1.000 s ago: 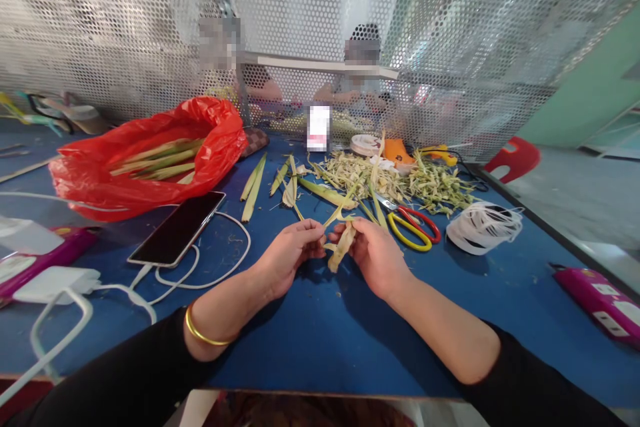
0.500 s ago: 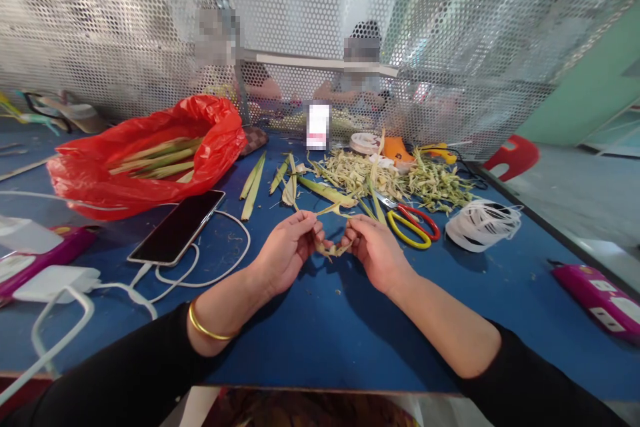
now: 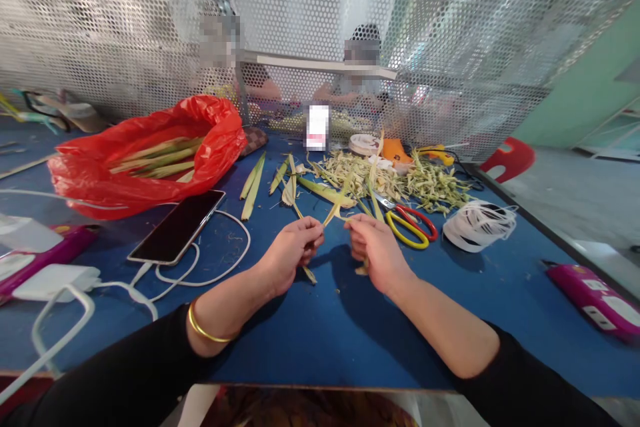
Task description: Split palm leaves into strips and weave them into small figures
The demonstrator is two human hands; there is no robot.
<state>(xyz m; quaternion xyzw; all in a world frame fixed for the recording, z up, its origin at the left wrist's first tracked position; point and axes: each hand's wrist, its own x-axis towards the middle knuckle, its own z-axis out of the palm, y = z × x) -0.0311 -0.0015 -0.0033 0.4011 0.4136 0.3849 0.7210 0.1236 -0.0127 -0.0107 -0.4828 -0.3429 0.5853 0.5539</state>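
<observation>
My left hand (image 3: 295, 247) is closed, pinching one end of a pale yellow-green leaf strip (image 3: 331, 213) between thumb and fingers. My right hand (image 3: 375, 247) pinches another end of it, with a gap between the two hands. Where the ends come together, a small crossing stands just above the fingers. Short tails of leaf hang below both hands. Beyond them on the table lie a long green leaf (image 3: 320, 191) and several leaf pieces (image 3: 254, 181). Scissors (image 3: 409, 227) with red and yellow handles lie to the right of my right hand.
On the blue table (image 3: 300, 340), a red plastic bag (image 3: 100, 177) of long leaves and a phone (image 3: 177, 227) with white cables are at the left. A heap of leaf scraps (image 3: 430, 180) lies behind. A white cord roll (image 3: 477, 227) and purple power strip (image 3: 595, 297) sit right. Perforated metal screens the back.
My hands have moved slightly apart, and the leaf strip between them now crosses above the fingers. The loop that hung below between the hands is replaced by separate tails.
</observation>
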